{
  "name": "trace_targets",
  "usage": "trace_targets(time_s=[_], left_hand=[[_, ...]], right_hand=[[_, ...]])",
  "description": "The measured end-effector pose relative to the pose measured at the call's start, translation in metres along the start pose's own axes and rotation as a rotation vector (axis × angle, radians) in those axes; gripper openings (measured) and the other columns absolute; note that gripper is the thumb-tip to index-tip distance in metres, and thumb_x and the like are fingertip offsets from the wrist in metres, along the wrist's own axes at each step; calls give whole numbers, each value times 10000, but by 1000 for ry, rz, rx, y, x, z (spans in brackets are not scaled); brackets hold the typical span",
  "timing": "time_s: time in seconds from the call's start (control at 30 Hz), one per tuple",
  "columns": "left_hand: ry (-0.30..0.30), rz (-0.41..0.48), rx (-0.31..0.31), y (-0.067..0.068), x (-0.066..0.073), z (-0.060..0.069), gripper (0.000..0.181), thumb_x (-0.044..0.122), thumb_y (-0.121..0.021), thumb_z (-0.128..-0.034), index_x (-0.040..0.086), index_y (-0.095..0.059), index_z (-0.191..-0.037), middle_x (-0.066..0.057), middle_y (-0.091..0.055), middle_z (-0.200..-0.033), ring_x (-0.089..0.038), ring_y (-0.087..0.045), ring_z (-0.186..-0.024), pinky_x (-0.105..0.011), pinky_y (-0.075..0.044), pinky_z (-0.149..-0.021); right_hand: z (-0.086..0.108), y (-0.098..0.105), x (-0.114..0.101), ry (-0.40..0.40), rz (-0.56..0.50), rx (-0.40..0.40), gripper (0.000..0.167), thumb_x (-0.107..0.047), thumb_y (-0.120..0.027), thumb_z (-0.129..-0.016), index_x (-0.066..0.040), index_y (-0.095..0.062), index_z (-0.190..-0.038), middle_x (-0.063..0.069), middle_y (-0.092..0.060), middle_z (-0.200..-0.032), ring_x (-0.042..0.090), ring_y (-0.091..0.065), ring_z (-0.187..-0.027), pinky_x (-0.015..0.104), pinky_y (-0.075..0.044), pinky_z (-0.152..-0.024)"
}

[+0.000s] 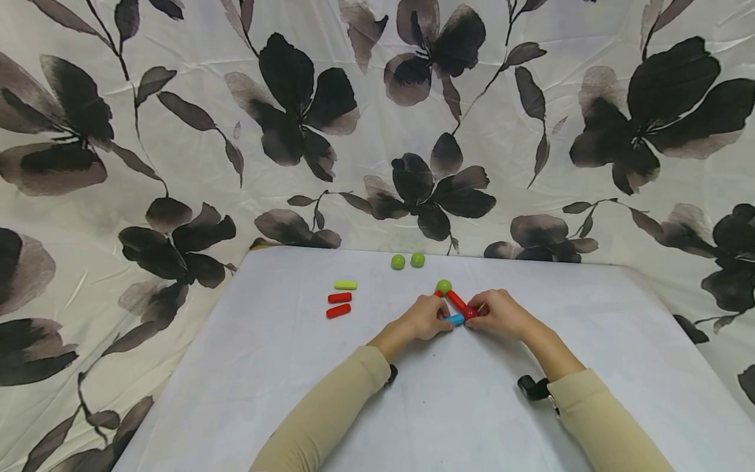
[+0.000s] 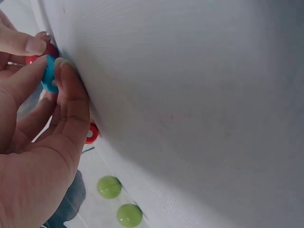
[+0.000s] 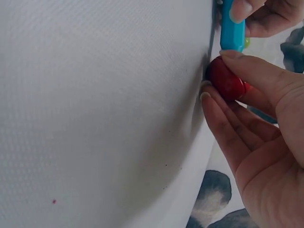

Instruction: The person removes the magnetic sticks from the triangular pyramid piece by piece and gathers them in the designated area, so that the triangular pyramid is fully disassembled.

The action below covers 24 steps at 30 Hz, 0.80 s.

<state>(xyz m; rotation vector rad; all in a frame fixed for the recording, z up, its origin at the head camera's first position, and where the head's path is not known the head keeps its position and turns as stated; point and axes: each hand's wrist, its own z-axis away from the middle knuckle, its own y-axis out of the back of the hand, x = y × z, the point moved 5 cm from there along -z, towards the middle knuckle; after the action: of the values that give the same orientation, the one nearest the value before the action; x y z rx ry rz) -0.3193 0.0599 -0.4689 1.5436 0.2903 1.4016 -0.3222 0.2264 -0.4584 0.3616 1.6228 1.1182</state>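
My left hand (image 1: 426, 317) pinches a blue stick (image 1: 454, 320) between thumb and fingers. In the right wrist view the blue stick (image 3: 232, 29) meets a red ball (image 3: 227, 80), which my right hand (image 3: 266, 109) holds between thumb and fingertips. From the red ball (image 1: 470, 313) a red stick (image 1: 456, 301) runs up and left toward a green ball (image 1: 444, 286). Beside that green ball, the end of another red piece (image 1: 438, 294) shows above my left hand; the rest of it is hidden.
Two loose green balls (image 1: 398, 262) (image 1: 417, 259) lie near the far edge of the white table (image 1: 265, 367). Left of my hands lie a yellow-green stick (image 1: 345, 285) and two red sticks (image 1: 339, 297) (image 1: 339, 311). A floral cloth (image 1: 366, 131) hangs behind.
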Motion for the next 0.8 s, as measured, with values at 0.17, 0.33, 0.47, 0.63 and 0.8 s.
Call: trace_targets(time_s=[0.17,0.33,0.47,0.63,0.8], left_hand=[[13,14,-2,1,-2,3,181,210,-755,-950,49,-722,-1025,14,-562,-808,-91,-489,-772,-203,-395,-668],[19,71,-11,2,-5,5,157,185,-751,-951,40,-714,-998,11,-576,-747,-86,-507,-682,-195,-408,-625],[35,120,-25,5,-7,9,130,162,-745,-953,40,-701,-965,4,-594,-707,-86,-533,-606,-194,-428,-592],[32,136,-23,9,-11,14,131,159,-747,-952,41,-692,-967,-9,-613,-703,-96,-557,-586,-196,-439,-592],[11,104,5,15,-11,20,147,172,-753,-949,40,-698,-984,-10,-602,-759,-110,-550,-685,-209,-440,-631]], right_hand=[[-2,-1,-3,-2,8,-13,268,-118,-833,-860,18,-751,-1076,58,-727,-919,158,-608,-796,296,-541,-731],[-3,-2,-5,-16,6,-23,268,-125,-830,-864,12,-751,-1080,55,-724,-924,164,-605,-801,295,-539,-732],[-3,-3,-6,-23,8,-25,257,-128,-823,-869,8,-752,-1075,55,-724,-928,165,-614,-802,301,-546,-735],[-1,-1,-4,-40,9,-26,252,-134,-817,-875,3,-752,-1076,53,-723,-935,164,-623,-814,312,-543,-744],[1,1,-3,-56,2,-31,273,-139,-813,-880,13,-746,-1097,69,-723,-960,171,-622,-823,312,-541,-749]])
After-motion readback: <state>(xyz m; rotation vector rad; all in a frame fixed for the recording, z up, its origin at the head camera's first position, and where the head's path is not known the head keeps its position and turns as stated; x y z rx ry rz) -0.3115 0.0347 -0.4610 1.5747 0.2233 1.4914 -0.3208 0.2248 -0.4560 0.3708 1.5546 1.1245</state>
